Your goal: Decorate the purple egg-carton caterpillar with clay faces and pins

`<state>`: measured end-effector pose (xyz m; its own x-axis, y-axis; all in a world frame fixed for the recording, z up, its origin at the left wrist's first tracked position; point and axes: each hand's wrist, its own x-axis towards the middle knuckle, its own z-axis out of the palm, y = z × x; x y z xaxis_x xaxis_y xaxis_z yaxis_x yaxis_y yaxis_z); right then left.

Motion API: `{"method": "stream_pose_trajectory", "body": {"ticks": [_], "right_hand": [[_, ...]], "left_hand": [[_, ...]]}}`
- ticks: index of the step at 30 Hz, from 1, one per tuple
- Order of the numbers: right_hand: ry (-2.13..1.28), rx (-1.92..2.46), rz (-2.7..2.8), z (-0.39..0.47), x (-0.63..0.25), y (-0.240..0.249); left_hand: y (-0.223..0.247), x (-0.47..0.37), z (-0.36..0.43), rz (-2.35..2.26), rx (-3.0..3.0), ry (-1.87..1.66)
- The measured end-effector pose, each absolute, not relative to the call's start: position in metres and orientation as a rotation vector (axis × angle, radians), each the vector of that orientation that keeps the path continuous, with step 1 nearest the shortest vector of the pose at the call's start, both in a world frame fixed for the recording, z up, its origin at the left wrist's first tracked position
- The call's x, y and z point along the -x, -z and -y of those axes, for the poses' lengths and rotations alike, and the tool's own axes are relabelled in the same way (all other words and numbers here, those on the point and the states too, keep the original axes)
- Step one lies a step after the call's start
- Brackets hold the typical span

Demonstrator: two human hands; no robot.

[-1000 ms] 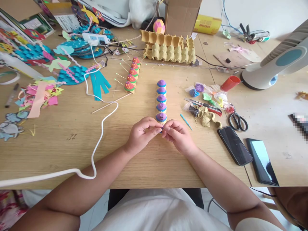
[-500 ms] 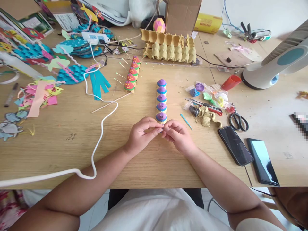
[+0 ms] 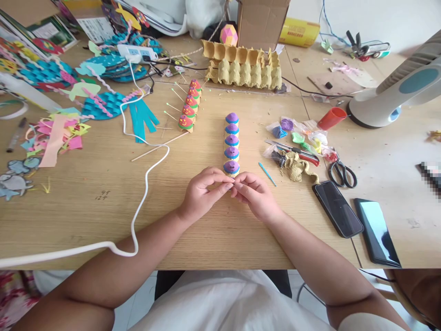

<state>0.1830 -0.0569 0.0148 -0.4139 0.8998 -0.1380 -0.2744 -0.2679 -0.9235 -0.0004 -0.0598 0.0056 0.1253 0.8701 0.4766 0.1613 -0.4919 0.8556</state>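
The purple-and-blue strip [image 3: 231, 152] stands on the bench [image 3: 206, 243] straight in front of you, its row of domes running away from your body, probably so its nearest face is easy to see. Your left hand [image 3: 203, 193] and right hand [image 3: 258, 195] meet at the strip's near end, forearms angled inward, which seems to steady fine work. On each, thumb and fingers are pressed together at the tips; anything pinched there is too small to make out, and you may or may not be touching the strip. The blue stick [image 3: 267, 174] lies just right of it, handy for your right hand, while the red-and-green strip [image 3: 186, 121] stands left of it, perhaps as a pattern.
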Motion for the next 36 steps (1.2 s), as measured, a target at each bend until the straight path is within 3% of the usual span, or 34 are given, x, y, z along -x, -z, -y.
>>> {"method": "stream_pose_trajectory", "body": {"ticks": [36], "right_hand": [[-1.707,0.862,1.100,0.0541,-0.1783,-0.0131]], "left_hand": [[-0.0080,0.0014,0.0629,-0.978,-1.805,-1.463]]}}
